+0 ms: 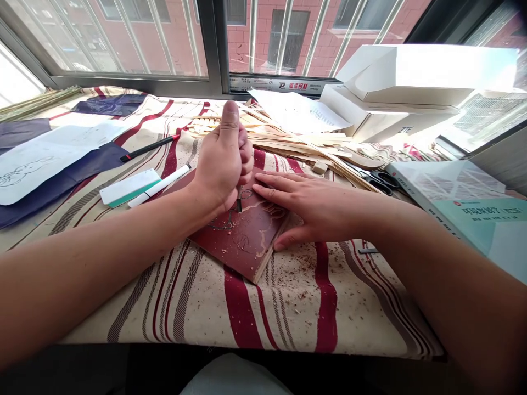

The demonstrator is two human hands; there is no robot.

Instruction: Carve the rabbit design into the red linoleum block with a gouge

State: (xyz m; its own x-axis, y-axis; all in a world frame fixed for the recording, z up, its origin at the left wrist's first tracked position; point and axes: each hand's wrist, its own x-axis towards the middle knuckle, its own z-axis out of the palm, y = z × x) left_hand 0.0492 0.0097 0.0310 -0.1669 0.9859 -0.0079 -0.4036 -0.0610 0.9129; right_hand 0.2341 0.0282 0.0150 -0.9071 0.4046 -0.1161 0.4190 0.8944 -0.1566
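Note:
My left hand [224, 159] is closed in an upright fist, thumb on top, around a carving tool. Only the dark metal tip of the carving tool [239, 205] shows below the fist, at the board's surface; its handle is hidden. Under it lies a reddish-brown wooden board [247, 252], turned cornerwise, with drawn lines and pale carved grooves along its right part. My right hand [304, 203] is spread flat with fingertips on the board's right side and the thumb by its edge. Small shavings [304, 269] are scattered over the board and the striped cloth [164, 307].
Left lie a white marker [160, 185], a white-and-green box [129, 186], a black-and-red pen [150, 147] and a sketched paper [41, 162]. Thin wooden strips [280, 137] spread behind my hands. Scissors [382, 181], a book [473, 203] and a white box [411, 104] stand right, below the window.

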